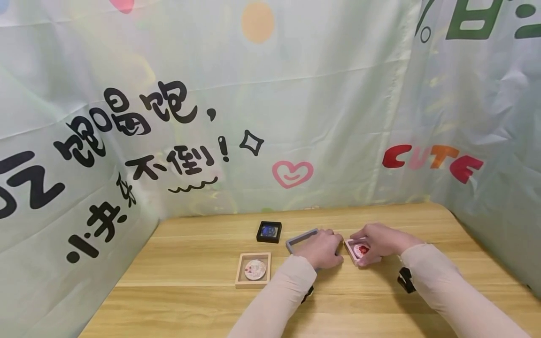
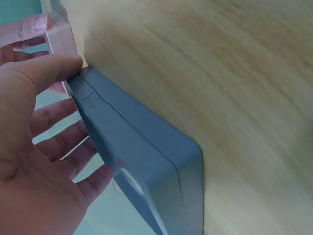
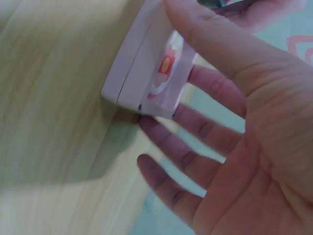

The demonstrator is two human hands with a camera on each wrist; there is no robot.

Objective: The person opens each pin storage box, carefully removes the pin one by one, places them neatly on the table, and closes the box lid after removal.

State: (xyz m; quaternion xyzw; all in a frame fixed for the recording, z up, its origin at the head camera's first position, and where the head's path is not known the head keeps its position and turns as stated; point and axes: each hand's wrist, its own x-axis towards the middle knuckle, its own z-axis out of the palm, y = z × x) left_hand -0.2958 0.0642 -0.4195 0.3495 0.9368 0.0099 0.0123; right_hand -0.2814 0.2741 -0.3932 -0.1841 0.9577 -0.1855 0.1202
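Note:
My left hand (image 1: 322, 249) holds a blue-grey shadow-box frame (image 2: 132, 125) at its right end, thumb on the near side and fingers reaching over the far side. To the right of it, my right hand (image 1: 385, 245) grips a small pink frame (image 3: 132, 73) between thumb and fingers. Inside the pink frame shows a round badge (image 1: 360, 250) with a red figure. Both frames are at the tabletop, a short gap apart in the head view. The left hand covers much of the blue-grey frame there.
Left of my hands, a black frame (image 1: 268, 223) with a blue round piece lies farther back. Nearer stands a light wooden frame (image 1: 253, 284) around a round badge (image 1: 255, 270). A printed curtain (image 1: 338, 117) hangs behind the wooden table (image 1: 177, 281).

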